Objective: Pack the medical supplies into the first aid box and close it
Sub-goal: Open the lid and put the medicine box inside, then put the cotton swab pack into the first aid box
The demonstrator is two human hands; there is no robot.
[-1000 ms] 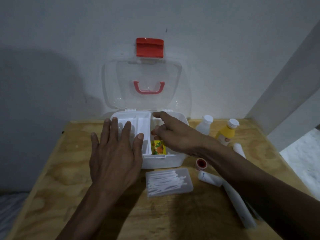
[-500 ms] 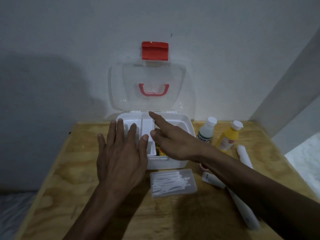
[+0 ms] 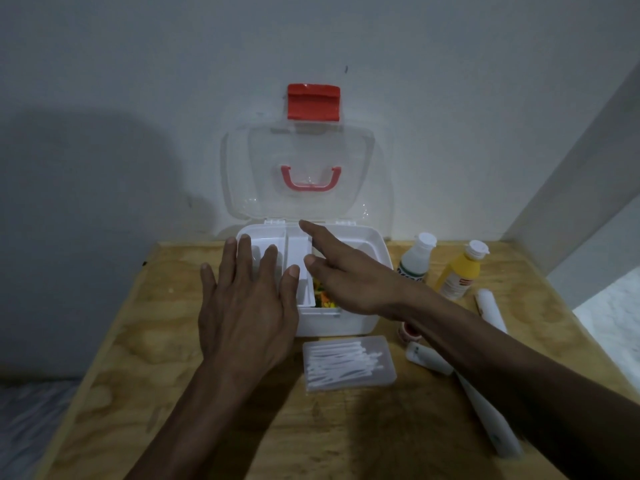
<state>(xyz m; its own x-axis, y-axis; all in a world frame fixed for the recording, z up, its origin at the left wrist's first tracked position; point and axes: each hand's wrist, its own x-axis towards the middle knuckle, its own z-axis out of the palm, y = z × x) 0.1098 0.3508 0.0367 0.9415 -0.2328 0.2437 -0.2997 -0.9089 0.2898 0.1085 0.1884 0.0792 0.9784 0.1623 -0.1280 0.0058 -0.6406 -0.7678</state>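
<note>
Packing step, early: both hands – left hand [image 3: 247, 306], right hand [image 3: 341, 271] – hover flat over the open box [image 3: 375, 242], holding nothing. Next: grasp the swab case [image 3: 348, 367].

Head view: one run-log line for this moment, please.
white plastic first aid box: clear lid up | left hand: flat over tray | right hand: open over box | clear swab case, yellow bottle: unpacked

The wooden tabletop [image 3: 121, 341] lies bare at lower left of the frame. The white plastic first aid box [image 3: 346, 320] at centre has its clear lid [image 3: 298, 150] upright against the wall, both hands over it. A clear flat case of cotton swabs [image 3: 348, 363] lies before it; bottles and tubes crowd the right.
</note>
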